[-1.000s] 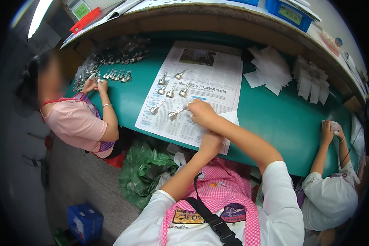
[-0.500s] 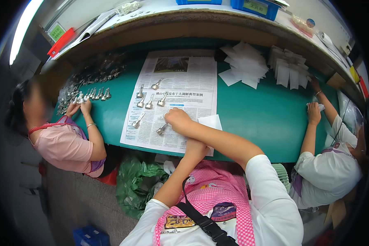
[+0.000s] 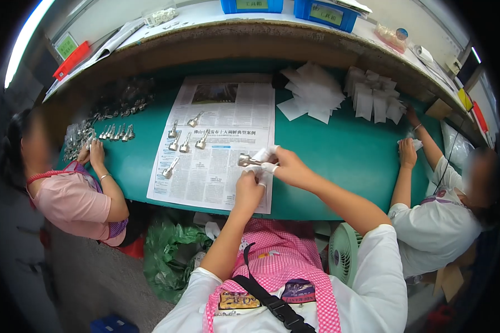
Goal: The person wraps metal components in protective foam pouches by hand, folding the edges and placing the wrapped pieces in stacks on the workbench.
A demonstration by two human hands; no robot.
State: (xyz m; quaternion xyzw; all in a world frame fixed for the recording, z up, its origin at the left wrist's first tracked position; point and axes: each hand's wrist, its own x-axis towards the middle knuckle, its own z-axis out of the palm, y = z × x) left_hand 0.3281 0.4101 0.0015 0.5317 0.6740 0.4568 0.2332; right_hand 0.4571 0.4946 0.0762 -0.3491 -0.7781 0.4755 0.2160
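Observation:
Over the newspaper's right edge, both my hands meet around a white paper-like pouch (image 3: 264,154). From the right, my right hand (image 3: 290,166) is closed on a shiny metal lock cylinder (image 3: 244,160), whose narrow key-like shank points toward its fingers. Below it, my left hand (image 3: 250,190) is closed, its fingertips pinching the lower part of the pouch. White patches cover some fingertips; whether these are finger covers or pouch is unclear. Several similar metal lock cylinders (image 3: 184,145) lie apart on the newspaper (image 3: 205,186), left of my hands.
White pouches lie in piles (image 3: 314,91) at the back right. A co-worker (image 3: 75,194) on the left handles metal pieces beside a heap (image 3: 78,136) of them. Another co-worker (image 3: 436,222) sits at right. A shelf edge (image 3: 250,30) spans the back; a green fan (image 3: 343,252) stands below the table.
My right hand has lifted a lock cylinder off the newspaper and drawn it right. My left hand has come out from under the right forearm, and the white pouch is now between both hands.

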